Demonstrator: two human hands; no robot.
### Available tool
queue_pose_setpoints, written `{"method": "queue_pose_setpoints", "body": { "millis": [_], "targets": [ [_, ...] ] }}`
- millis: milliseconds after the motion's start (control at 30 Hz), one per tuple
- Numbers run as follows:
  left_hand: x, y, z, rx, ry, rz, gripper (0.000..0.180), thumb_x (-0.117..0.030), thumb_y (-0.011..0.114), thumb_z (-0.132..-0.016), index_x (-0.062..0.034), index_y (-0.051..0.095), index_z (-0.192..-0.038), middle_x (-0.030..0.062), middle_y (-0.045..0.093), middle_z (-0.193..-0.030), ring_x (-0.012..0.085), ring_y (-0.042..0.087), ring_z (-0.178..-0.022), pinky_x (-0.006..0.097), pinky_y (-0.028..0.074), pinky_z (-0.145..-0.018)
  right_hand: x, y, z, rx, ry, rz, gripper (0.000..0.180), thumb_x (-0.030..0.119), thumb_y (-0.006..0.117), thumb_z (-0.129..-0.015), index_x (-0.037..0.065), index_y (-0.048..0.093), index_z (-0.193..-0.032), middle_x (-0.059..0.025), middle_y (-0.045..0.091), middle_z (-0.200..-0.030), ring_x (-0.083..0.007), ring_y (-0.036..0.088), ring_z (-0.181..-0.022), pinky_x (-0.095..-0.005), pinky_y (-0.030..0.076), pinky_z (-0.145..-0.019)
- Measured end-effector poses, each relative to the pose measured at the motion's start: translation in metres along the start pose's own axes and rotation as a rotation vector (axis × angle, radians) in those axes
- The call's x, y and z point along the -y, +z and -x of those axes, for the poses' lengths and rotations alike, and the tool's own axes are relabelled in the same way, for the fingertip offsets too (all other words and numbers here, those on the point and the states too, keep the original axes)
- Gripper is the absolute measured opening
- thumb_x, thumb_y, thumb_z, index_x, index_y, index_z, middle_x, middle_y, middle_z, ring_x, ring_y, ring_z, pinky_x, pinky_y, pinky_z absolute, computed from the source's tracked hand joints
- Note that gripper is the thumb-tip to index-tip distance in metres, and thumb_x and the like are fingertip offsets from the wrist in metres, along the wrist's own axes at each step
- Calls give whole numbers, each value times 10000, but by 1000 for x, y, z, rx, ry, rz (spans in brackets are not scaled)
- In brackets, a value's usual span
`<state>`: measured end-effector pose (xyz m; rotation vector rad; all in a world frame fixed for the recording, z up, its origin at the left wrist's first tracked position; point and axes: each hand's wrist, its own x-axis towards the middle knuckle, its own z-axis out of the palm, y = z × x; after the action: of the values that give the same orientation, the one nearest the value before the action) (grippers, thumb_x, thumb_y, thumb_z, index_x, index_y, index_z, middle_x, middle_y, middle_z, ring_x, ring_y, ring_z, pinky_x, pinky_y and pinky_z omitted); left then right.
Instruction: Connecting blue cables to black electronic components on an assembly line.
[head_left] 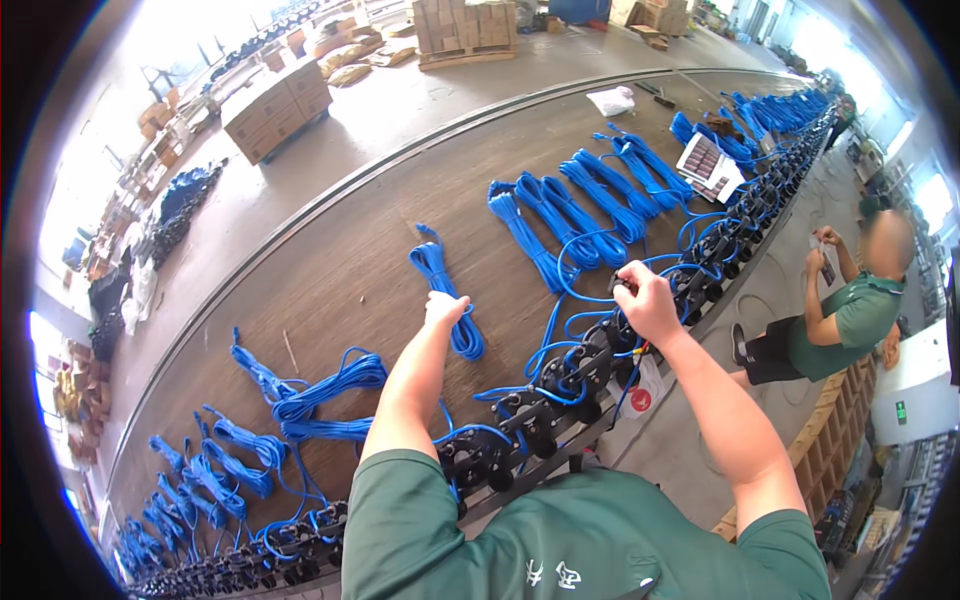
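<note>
My left hand [446, 309] is closed round the middle of a coiled blue cable bundle [431, 262] lying on the brown worktop. The bundle's ends stick out beyond and below the fingers. My right hand [648, 302] pinches a small black part [619, 284] above the table's near edge, with blue cable close by. Below it runs a row of black round fittings [560, 378] with loops of blue cable on them. To the right of my left hand, several more blue cable bundles [545, 225] lie side by side.
More blue bundles [325, 385] lie on the left of the long worktop [330, 270]. An open white box [708, 168] of small brown pieces sits at the right. Across the row, a person in green [850, 315] holds something small. Cartons [278, 105] stand beyond the table.
</note>
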<state>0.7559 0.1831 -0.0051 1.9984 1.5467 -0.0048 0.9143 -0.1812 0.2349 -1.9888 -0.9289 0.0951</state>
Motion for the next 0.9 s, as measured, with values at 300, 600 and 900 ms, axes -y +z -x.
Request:
{"method": "queue_pose_setpoints", "body": {
  "millis": [300,600,900],
  "targets": [
    [25,-31,-14,226,-157,710,154,-82,752,-642,4,659,-731,78,625,-684,202,581,-557,374,450,-505,0,3,-2,-19,-14,5,169,106,658,-860,-21,659,-972,-163,715,-780,-268,716,-714,-360,538,-662],
    [0,-162,127,257,417,1425,373,-142,754,-883,-70,541,-1180,128,693,-1096,220,690,-971,370,588,-773,-14,-8,-10,22,35,-63,160,105,649,-846,-31,649,-931,-114,672,-723,-155,633,-653,-325,493,-621],
    [48,-216,215,201,310,1160,489,-186,677,-978,-40,483,-1402,77,648,-897,187,647,-840,346,552,-819,47,-24,-1,553,252,-447,123,40,626,-875,-6,636,-989,-48,652,-854,-132,635,-747,-289,521,-711]
  ]
}}
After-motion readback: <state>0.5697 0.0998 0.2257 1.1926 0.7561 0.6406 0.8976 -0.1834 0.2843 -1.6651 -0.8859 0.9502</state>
